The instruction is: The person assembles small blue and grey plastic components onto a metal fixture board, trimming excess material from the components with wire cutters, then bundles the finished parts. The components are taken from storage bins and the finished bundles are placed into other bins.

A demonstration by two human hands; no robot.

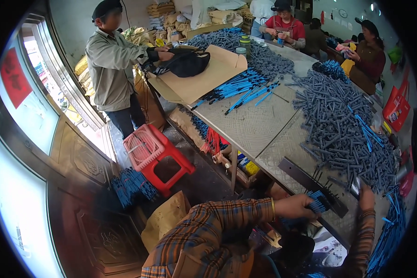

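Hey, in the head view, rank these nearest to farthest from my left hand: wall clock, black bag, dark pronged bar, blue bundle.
1. Blue bundle: held in your left hand.
2. Dark pronged bar: just beyond it, at the table's near edge.
3. Black bag: ahead and left, on cardboard.
4. Wall clock: farthest, high at the back.

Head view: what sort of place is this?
Likely a small hand-assembly workshop: a big worktable with several people around it, heaps of small grey parts, bunches of thin blue sticks, and sacks piled at the back.
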